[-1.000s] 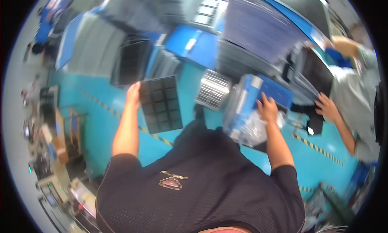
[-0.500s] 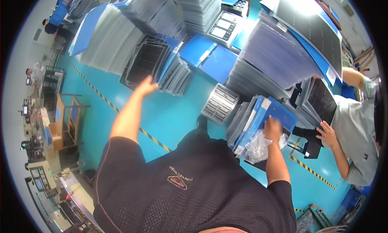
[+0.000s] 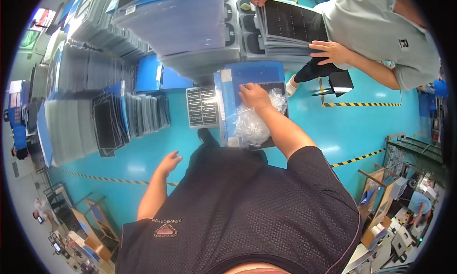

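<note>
My right hand (image 3: pixel 255 96) is over the stack in front of me, its fingers bent and closed on the upper edge of a crumpled clear plastic bag (image 3: pixel 252 126); the fingertips are partly hidden. Beneath lie a blue sheet (image 3: pixel 259 70) and a dark panel, with a light blue folder-like edge (image 3: pixel 229 102) along the left. My left hand (image 3: pixel 170 163) hangs over the floor on the left, fingers apart, holding nothing. Left of the stack sits a small pile of light panels with dark printed boxes (image 3: pixel 202 106).
A co-worker in a grey shirt (image 3: pixel 362 26) has both hands on dark panels (image 3: pixel 290 22) at the upper right. Tall stacks of clear sheets (image 3: pixel 171 31) stand ahead, and more sheets (image 3: pixel 71 131) stand left. Yellow-black tape (image 3: pixel 362 104) marks the turquoise floor.
My view has turned right, bringing the stack to the middle. My left hand has drawn away from the dark sheets at the left. My right hand stays at the stack, by the bag.
</note>
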Action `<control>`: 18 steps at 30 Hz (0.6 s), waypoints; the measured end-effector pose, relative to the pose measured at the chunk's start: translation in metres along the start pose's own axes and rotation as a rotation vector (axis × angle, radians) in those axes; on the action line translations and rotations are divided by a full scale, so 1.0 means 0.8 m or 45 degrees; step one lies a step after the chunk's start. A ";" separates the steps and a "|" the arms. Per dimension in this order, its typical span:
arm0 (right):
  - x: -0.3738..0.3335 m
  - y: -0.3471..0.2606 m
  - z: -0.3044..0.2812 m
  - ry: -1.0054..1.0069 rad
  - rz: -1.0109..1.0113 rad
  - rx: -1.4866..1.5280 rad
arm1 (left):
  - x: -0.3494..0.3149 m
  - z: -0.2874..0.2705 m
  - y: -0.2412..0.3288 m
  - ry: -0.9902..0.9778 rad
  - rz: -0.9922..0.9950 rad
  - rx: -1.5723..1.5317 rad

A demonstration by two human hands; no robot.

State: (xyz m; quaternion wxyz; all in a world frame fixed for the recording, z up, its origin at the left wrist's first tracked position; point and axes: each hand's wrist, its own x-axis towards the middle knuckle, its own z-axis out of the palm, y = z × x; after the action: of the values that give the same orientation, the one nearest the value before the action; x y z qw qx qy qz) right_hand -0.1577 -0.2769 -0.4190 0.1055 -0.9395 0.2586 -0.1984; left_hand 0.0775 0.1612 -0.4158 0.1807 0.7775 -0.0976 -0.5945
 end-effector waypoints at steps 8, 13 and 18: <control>-0.009 -0.002 0.004 0.021 0.128 0.093 | -0.010 -0.022 0.028 0.160 0.192 0.019; -0.004 0.008 0.012 -0.232 0.191 0.144 | -0.016 -0.006 0.080 0.077 0.236 0.128; 0.014 0.009 0.018 -0.339 0.293 0.080 | 0.010 0.022 0.173 -0.172 0.495 0.241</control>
State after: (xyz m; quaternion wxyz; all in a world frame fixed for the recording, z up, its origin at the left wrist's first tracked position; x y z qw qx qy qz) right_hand -0.1458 -0.2875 -0.4305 0.1902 -0.9179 0.3417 -0.0668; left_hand 0.0713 0.0285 -0.3716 0.2110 0.7158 -0.3129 -0.5875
